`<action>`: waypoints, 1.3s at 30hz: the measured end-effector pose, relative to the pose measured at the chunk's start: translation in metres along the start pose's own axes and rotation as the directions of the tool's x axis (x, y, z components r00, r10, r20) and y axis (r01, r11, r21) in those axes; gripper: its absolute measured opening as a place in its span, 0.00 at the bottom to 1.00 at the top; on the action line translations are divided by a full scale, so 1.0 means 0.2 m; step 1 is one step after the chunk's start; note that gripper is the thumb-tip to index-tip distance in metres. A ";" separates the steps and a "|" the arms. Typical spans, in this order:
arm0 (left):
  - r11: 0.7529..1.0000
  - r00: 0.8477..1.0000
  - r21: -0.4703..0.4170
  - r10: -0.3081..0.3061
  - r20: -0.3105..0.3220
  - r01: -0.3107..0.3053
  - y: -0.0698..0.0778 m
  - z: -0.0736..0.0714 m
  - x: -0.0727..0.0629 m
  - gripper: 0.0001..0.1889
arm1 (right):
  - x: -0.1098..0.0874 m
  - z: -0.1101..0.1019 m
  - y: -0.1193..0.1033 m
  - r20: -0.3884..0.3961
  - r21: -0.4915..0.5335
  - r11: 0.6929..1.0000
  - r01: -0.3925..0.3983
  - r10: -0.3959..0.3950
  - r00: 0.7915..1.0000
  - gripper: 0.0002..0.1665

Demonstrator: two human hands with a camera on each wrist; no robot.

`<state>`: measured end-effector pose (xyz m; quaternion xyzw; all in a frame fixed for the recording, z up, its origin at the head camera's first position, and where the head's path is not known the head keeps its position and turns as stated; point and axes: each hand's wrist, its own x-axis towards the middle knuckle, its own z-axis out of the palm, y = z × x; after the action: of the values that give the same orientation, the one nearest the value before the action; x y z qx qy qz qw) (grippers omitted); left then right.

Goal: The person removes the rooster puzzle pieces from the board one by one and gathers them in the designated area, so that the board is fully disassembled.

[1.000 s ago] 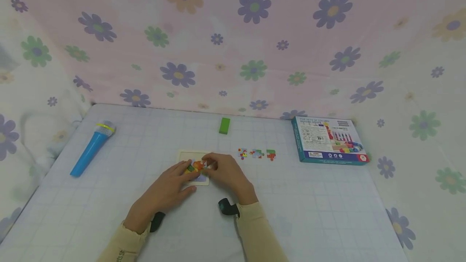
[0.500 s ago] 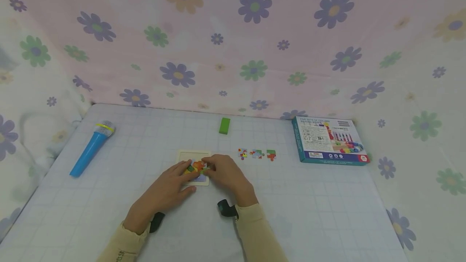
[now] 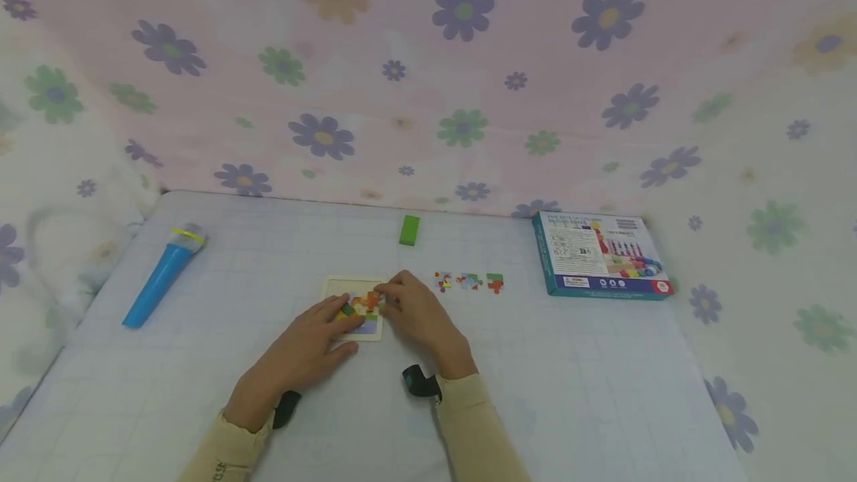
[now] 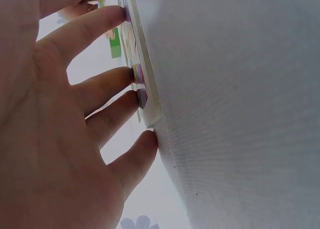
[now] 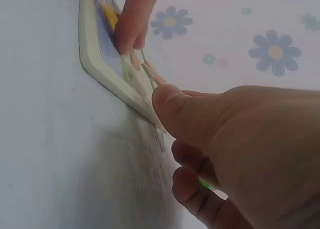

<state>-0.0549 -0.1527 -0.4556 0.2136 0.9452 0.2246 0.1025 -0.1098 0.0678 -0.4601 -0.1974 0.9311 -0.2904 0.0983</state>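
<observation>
Flowered cloth walls a white table

The table's far edge meets the cloth. A tray lies flat near the middle, well apart from the side edges, with a puzzle partly filling it. The left hand spreads straight fingers, tips resting on the puzzle. At the tray's right side, the right hand pinches a tilted piece. Three pieces lie to the right, beyond them a wide stretch before the box at the far corner. A block sits behind; a microphone lies near the left edge. The box reads "FIVE SETS OF COLUMN"; smaller print is blurred. Sleeve lettering is illegible.
</observation>
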 end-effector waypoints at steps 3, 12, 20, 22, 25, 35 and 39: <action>1.000 1.000 -0.006 0.013 -0.017 -0.013 0.00 -0.01 0.00 0.24 | -0.01 0.00 0.03 0.014 0.011 1.000 -0.024 0.024 1.000 0.20; 1.000 0.999 -0.005 0.026 -0.025 -0.026 -0.02 0.01 0.01 0.24 | -0.12 -0.09 0.12 -0.026 0.060 0.992 -0.110 0.112 0.993 0.20; 1.000 1.000 -0.021 0.019 -0.020 -0.019 -0.03 0.02 0.01 0.25 | -0.25 -0.18 0.29 -0.114 0.039 0.983 -0.182 0.185 0.976 0.20; 1.000 0.999 -0.017 0.023 -0.025 -0.024 -0.03 0.02 0.00 0.25 | -0.29 -0.19 0.33 -0.118 0.038 0.979 -0.200 0.204 0.972 0.20; 0.999 0.999 -0.018 0.027 -0.026 -0.028 -0.02 0.02 0.00 0.25 | -0.33 -0.21 0.37 -0.118 0.042 0.968 -0.246 0.249 0.961 0.20; 0.999 1.000 -0.031 0.016 -0.016 -0.016 -0.01 0.00 0.00 0.24 | -0.45 -0.32 0.55 -0.118 0.047 0.930 -0.366 0.369 0.922 0.21; 1.000 1.000 -0.029 0.010 -0.013 -0.010 0.00 0.00 -0.01 0.25 | -0.48 -0.36 0.58 -0.101 0.053 0.909 -0.413 0.416 0.904 0.22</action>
<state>-0.0544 -0.1541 -0.4555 0.2155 0.9414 0.2402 0.0985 -0.0804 0.2329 -0.4628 0.0227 0.9513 -0.2872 0.1092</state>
